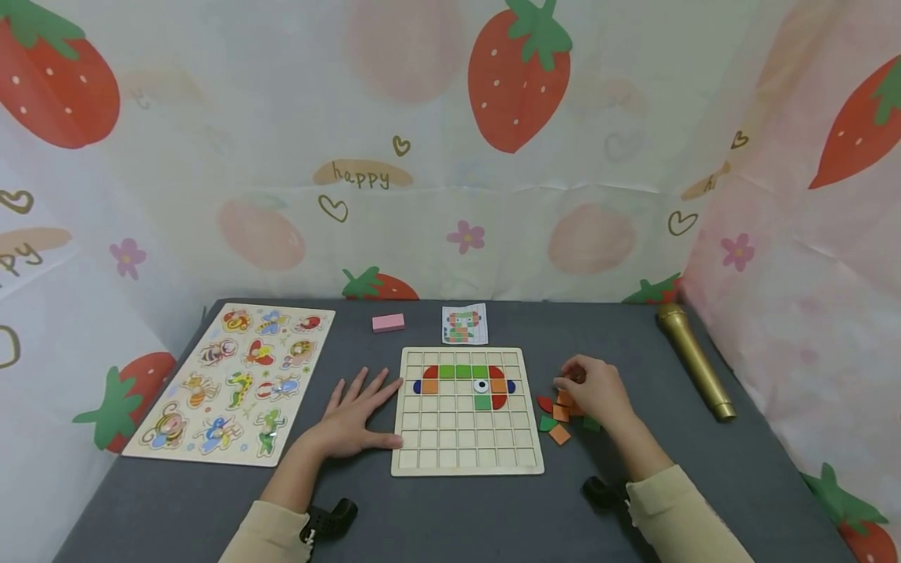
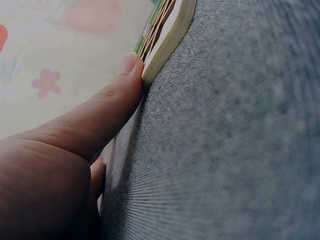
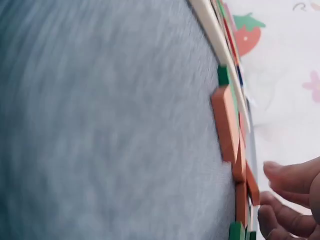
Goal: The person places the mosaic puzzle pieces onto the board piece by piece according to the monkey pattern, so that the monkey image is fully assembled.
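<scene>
A pale wooden grid board (image 1: 467, 462) lies on the table, bearing red, green, orange and blue pieces and a white one with a dark dot. At the board's left edge rests my left hand (image 1: 355, 418), its fingers spread flat and its thumb touching the edge; the left wrist view shows that thumb (image 2: 107, 107) against the board's side. My right hand (image 1: 598, 389) hovers over a small pile of loose pieces (image 1: 560, 413), mostly orange with green and red. Its fingers are bent, and in the right wrist view the fingertips (image 3: 280, 172) stand apart with nothing visible between them.
Left of the board lies a sticker-like sheet (image 1: 232, 383) of cartoon insects. Behind it sit a pink block (image 1: 388, 323) and a small pattern card (image 1: 464, 324). A gold microphone-shaped cylinder (image 1: 697, 363) lies at the far right. Strawberry-print cloth (image 1: 436, 94) hangs around the table.
</scene>
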`<state>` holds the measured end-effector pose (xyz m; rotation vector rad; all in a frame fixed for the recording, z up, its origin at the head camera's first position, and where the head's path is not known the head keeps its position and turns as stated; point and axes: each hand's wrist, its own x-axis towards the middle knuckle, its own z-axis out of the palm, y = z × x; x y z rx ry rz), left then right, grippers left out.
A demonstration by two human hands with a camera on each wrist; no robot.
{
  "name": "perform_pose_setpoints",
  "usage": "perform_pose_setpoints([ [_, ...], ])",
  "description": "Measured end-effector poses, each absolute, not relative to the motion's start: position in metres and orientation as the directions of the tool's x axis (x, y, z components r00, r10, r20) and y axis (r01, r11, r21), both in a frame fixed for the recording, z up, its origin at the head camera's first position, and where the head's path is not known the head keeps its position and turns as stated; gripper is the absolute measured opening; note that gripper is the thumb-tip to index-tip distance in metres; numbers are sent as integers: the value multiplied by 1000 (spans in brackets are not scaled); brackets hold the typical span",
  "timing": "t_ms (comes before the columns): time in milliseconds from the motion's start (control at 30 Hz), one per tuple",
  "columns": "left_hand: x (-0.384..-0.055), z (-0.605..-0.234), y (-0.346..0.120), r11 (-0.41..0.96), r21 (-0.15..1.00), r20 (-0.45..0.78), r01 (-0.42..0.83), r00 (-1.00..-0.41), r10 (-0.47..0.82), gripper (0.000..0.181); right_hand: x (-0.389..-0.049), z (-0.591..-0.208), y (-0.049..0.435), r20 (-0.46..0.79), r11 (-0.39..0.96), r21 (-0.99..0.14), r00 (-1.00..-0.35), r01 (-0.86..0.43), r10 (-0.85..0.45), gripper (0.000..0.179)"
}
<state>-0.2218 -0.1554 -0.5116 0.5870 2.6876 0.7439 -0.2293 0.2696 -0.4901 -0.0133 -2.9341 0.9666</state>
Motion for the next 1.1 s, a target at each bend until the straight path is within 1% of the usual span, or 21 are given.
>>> perform_pose_setpoints([
  [167, -222, -512, -155, 782, 540, -159, 312, -874, 459, 101, -230, -492, 276, 17, 817, -577, -999, 22, 39, 20],
  [500, -222, -512, -155, 786, 537, -164, 306, -876, 453, 102, -232, -490, 273, -71, 854, -520, -997, 35, -2, 20],
  [600, -222, -512, -155, 787, 535, -162, 308, -876, 454, 101, -234, -490, 271, -93, 854, -517, -996, 47, -2, 20],
  [733, -222, -512, -156, 785, 535, -163, 311, -874, 457, 101, -237, -488, 272, -116, 828, -558, -993, 60, -7, 18],
  [900, -222, -511, -156, 784, 537, -163, 311, -874, 458, 101, -239, -486, 272, -126, 782, -621, -991, 50, -38, 21],
  [1100, -222, -511, -156, 785, 536, -166, 311, -873, 459, 101, -237, -481, 265, -115, 752, -658, -992, 35, -55, 22],
])
